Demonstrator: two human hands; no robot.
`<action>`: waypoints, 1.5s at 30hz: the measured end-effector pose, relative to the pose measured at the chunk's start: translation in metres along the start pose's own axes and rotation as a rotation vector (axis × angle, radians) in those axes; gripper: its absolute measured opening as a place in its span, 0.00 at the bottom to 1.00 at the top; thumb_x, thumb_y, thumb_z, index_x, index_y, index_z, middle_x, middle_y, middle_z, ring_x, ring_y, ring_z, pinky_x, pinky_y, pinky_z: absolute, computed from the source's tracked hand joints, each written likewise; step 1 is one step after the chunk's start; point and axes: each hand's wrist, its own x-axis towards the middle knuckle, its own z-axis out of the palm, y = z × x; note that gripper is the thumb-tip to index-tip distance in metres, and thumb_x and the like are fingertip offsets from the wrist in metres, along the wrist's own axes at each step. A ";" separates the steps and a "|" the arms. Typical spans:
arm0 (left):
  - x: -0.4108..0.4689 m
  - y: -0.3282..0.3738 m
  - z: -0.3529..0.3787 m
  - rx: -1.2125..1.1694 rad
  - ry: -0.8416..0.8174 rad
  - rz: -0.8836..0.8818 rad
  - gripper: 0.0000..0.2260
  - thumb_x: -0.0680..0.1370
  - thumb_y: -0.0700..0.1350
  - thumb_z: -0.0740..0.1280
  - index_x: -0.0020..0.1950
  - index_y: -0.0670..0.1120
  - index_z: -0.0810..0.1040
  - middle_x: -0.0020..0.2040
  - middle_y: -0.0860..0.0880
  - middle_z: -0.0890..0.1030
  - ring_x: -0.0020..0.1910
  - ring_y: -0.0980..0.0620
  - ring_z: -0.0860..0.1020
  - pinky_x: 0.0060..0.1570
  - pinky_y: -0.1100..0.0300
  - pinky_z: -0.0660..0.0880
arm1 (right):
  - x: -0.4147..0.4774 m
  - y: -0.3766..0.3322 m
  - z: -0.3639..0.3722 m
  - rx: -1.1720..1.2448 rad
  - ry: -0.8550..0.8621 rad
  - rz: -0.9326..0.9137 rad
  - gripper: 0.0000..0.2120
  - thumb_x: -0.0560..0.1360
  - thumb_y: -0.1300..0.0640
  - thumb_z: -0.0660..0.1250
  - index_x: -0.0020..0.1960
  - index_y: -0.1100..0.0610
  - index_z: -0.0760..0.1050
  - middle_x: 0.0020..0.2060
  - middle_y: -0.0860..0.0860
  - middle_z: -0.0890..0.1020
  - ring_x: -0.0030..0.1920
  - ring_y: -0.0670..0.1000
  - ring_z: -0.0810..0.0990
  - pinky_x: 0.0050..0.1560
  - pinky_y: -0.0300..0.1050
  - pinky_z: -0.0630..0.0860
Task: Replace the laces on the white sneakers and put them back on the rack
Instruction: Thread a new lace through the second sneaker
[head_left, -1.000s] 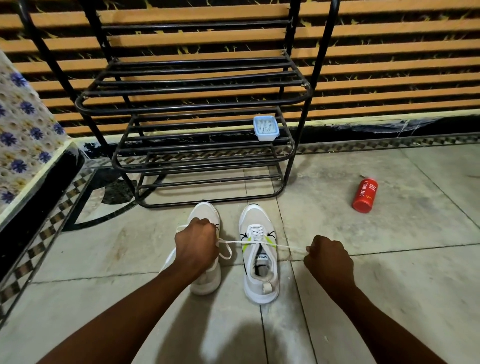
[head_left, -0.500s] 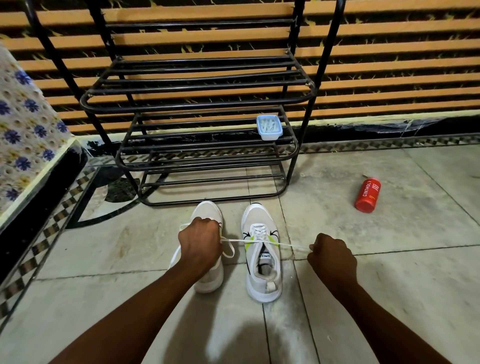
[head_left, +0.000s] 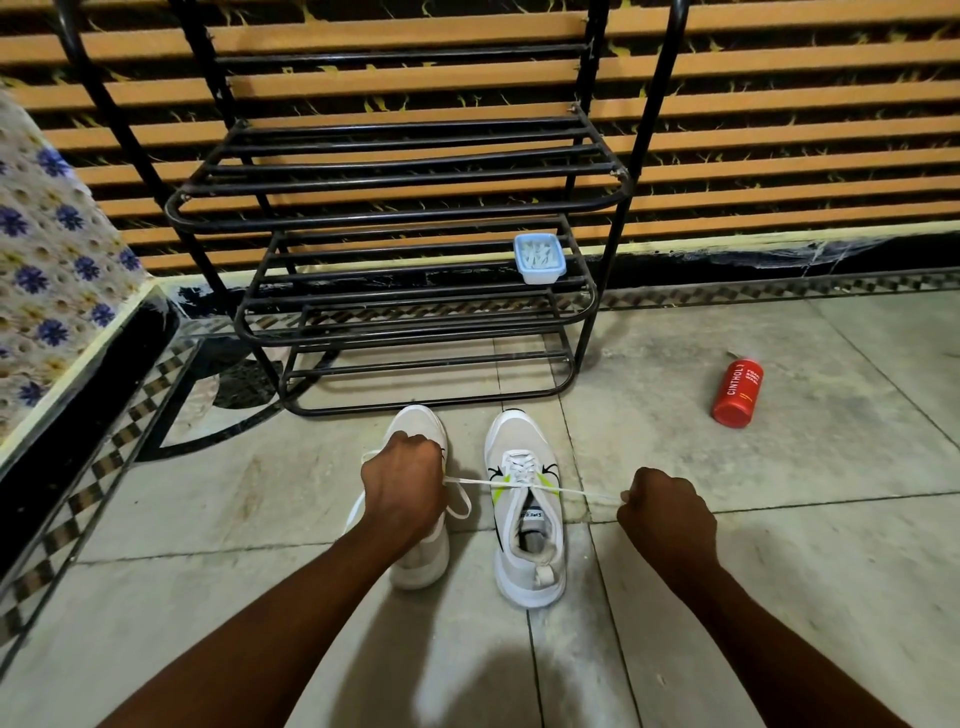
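The lace is thin, soft, probably slippery; left hand and right hand each grip it in curled fingers.

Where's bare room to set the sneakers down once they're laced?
On the rack, the upper shelf is bare, as is the middle shelf left of the blue container. Floor between the laced sneaker and the red can is open. Crowded: before the rack, where left hand and right hand stretch the lace.
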 end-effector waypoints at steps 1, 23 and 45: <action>0.002 -0.002 0.000 -0.017 -0.005 0.031 0.08 0.74 0.43 0.70 0.52 0.49 0.81 0.53 0.51 0.80 0.61 0.48 0.76 0.45 0.54 0.75 | 0.003 0.003 0.000 0.065 -0.039 0.008 0.07 0.74 0.55 0.69 0.41 0.56 0.75 0.33 0.49 0.74 0.39 0.57 0.77 0.38 0.46 0.72; -0.006 0.072 -0.016 -1.563 -0.042 -0.068 0.08 0.78 0.42 0.74 0.46 0.36 0.86 0.44 0.42 0.87 0.45 0.50 0.86 0.46 0.63 0.80 | 0.002 -0.055 -0.022 1.576 -0.392 -0.003 0.07 0.78 0.68 0.66 0.45 0.64 0.83 0.49 0.64 0.85 0.54 0.63 0.85 0.52 0.52 0.81; 0.003 0.060 0.002 -1.416 -0.019 0.171 0.20 0.69 0.32 0.79 0.57 0.46 0.81 0.48 0.46 0.83 0.34 0.47 0.80 0.37 0.62 0.77 | 0.005 -0.068 -0.007 0.869 -0.058 -0.448 0.10 0.72 0.64 0.73 0.42 0.48 0.84 0.40 0.42 0.86 0.36 0.48 0.82 0.38 0.48 0.77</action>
